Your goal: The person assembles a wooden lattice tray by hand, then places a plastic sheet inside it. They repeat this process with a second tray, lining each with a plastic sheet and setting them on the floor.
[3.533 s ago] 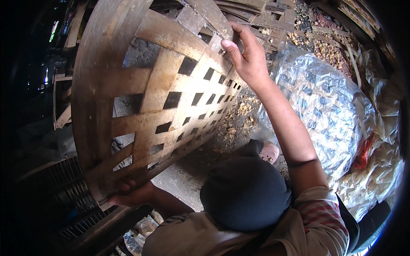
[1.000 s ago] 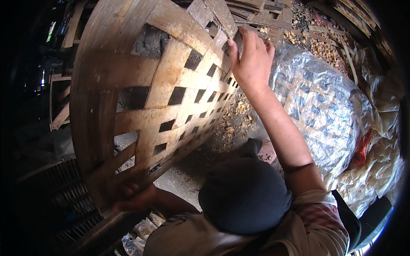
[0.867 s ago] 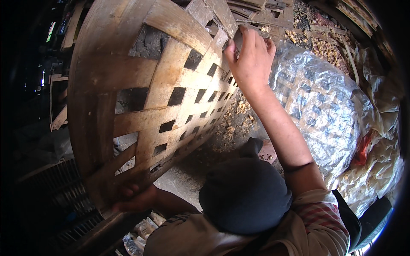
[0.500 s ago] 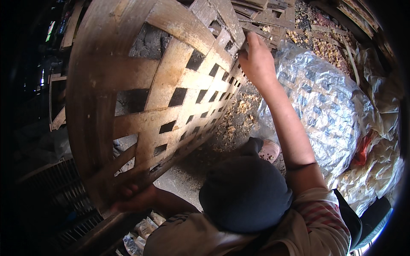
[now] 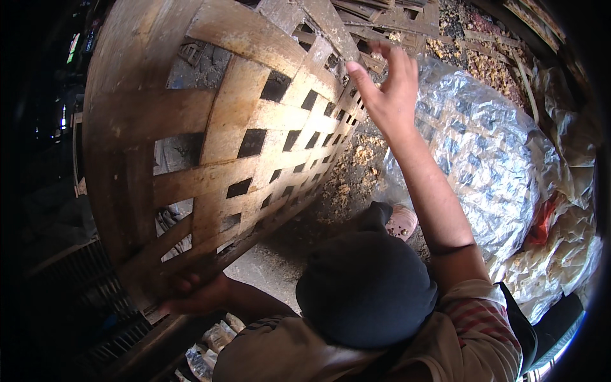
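Note:
A large woven bamboo basket (image 5: 223, 127), with wide flat strips and square gaps, stands tilted across the left and middle of the head view. My left hand (image 5: 197, 293) is in shadow at its lower edge, the fingers curled round the rim. My right hand (image 5: 394, 89) is raised at the basket's far right edge. Its fingers are spread and bent, and nothing is in them. The thumb comes close to the strips; whether it touches them I cannot tell.
Crumpled clear plastic sheeting (image 5: 474, 159) covers a round heap on the right. Yellowish crumbs (image 5: 350, 178) litter the dark floor. Flat woven bamboo pieces (image 5: 401, 25) lie at the far side. A pink clog (image 5: 402, 221) shows beyond a dark rounded cloth shape (image 5: 366, 290).
My right hand has let go of the basket's edge and its fingers have spread. The basket has shifted a little to the left, with my left hand still at its lower rim.

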The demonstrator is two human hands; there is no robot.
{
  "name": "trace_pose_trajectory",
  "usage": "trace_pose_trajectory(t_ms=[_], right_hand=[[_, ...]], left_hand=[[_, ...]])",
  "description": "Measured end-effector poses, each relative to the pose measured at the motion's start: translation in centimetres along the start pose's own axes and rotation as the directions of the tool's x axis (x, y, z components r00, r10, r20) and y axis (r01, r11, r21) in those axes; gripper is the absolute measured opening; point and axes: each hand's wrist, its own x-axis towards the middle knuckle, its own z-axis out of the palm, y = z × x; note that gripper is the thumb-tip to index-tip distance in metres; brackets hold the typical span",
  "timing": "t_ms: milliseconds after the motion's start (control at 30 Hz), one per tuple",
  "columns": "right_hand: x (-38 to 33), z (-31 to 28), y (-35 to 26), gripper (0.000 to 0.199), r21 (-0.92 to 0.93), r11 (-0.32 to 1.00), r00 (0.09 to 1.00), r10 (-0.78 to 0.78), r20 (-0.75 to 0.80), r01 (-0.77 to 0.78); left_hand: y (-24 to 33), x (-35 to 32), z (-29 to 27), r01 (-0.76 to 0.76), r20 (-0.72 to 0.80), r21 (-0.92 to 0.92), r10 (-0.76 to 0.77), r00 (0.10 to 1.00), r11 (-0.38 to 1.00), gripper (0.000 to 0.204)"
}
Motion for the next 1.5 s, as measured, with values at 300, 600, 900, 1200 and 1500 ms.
trace_pose_trajectory(t_ms=[300, 600, 900, 1200, 1500], right_hand=[[0.7, 0.7, -1.8, 0.053, 0.110, 0.992, 0.982, 0.048, 0.183, -0.069], [0.4, 1.6, -0.7, 0.050, 0.333, 0.936, 0.986, 0.063, 0.155, -0.112], [-0.9, 1.5, -1.0, 0.045, -0.030, 0.999, 0.999, 0.011, 0.045, -0.010], [-2.2, 1.2, -2.6, 0.023, 0.114, 0.969, 0.972, 0.227, -0.056, -0.220], [-1.1, 1.1, -6.6, 0.016, 0.712, 0.204, 0.554, 0.777, 0.300, -0.672]], left_hand=[[0.0, 0.4, -1.6, 0.066, 0.169, -0.133, -0.043, 0.985, 0.989, 0.066], [-0.2, 0.5, -2.0, 0.075, 0.166, -0.126, -0.053, 0.985, 0.989, 0.066], [-0.1, 0.1, -1.6, 0.085, 0.140, -0.137, -0.065, 0.988, 0.987, 0.066], [-0.2, 0.2, -1.9, 0.027, 0.091, -0.073, -0.020, 0.996, 0.997, 0.067], [-0.5, 0.4, -2.1, -0.075, 0.298, -0.253, 0.151, 0.943, 0.965, 0.063]])
